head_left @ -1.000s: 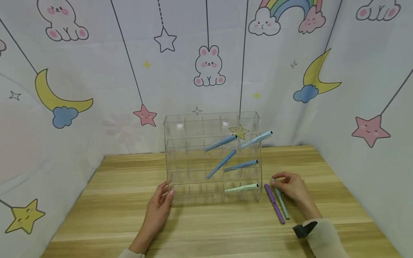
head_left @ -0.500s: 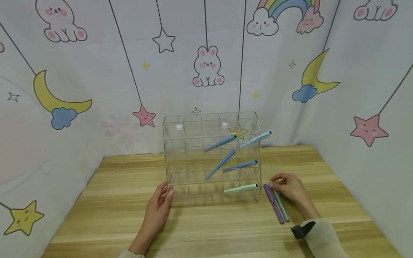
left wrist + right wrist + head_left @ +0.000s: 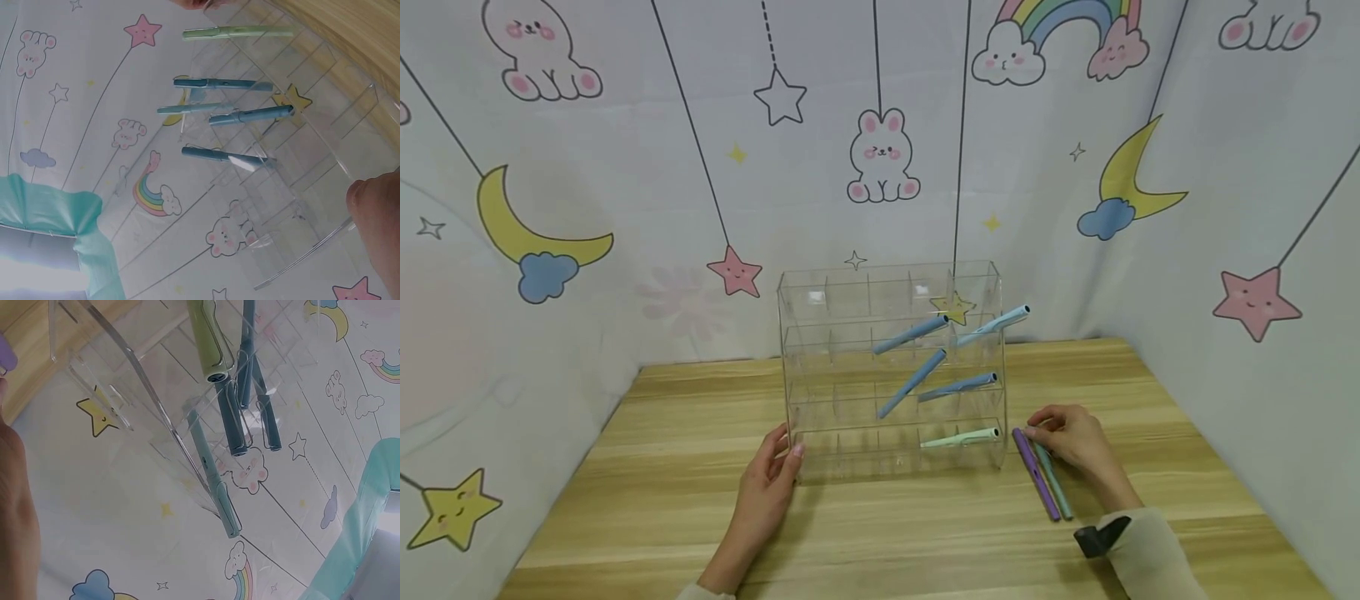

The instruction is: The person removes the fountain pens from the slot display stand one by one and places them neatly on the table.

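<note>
I see the fingers of the right hand [image 3: 1071,439] bent around the top end of a teal pen [image 3: 1051,481], pinching it while the pen lies flat on the wooden table [image 3: 647,492]. A purple pen [image 3: 1036,474] lies right beside the teal one, touching it or almost touching it; I cannot tell which from up here. Both pens sit just to the right of a clear plastic rack [image 3: 891,367] with lots of little boxes in it. The left hand [image 3: 769,483] rests against the bottom left corner of the rack, with its fingers mostly straight and its fingertips on the clear wall. It is not wrapped around anything. Inside the rack I count five pens, all tilted with their right ends up. A mint green pen [image 3: 961,437] is in the bottom row on the right side. Above it is a blue pen [image 3: 958,386], and another blue pen [image 3: 913,382] leans steeply next to that one. Higher up are a third blue pen [image 3: 911,333] and a light blue pen [image 3: 993,324] that sticks out past the right edge. Behind the table hangs a cloth wall [image 3: 625,167] with bunnies, stars, moons and a rainbow.
</note>
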The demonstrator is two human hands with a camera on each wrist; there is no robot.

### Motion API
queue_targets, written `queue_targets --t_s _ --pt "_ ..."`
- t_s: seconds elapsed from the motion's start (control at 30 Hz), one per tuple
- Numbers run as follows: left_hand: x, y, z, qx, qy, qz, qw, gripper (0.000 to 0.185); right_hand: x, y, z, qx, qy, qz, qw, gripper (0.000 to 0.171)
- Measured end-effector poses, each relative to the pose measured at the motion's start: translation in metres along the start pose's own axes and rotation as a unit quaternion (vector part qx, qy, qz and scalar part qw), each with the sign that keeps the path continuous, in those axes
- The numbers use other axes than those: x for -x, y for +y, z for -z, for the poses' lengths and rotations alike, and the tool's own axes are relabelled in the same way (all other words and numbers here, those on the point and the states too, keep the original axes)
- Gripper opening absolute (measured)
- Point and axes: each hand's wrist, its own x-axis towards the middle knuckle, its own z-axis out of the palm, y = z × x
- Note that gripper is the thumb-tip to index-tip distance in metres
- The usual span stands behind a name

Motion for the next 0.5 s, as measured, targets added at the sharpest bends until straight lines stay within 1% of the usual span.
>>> queue_targets --t_s 0.2,0.27,0.33,0.5 --pt "-0.001 -0.001 0.000 0.009 0.000 -0.005 0.9999 0.049 0.002 0.000 0.002 0.005 0.010 0.010 1.000 0.020" --pt "-0.001 -0.001 0.000 0.011 -0.001 -0.007 0.9999 0.049 0.002 -0.001 0.003 0.005 0.019 0.011 1.000 0.019" --pt "0.000 0.000 0.000 0.014 -0.001 -0.009 0.9999 0.049 0.003 -0.001 0.005 0.008 0.031 0.021 0.999 0.021" --pt "0.000 0.000 0.001 0.008 -0.002 0.002 1.0000 0.050 0.005 -0.008 0.015 0.019 0.056 0.036 0.998 0.027"
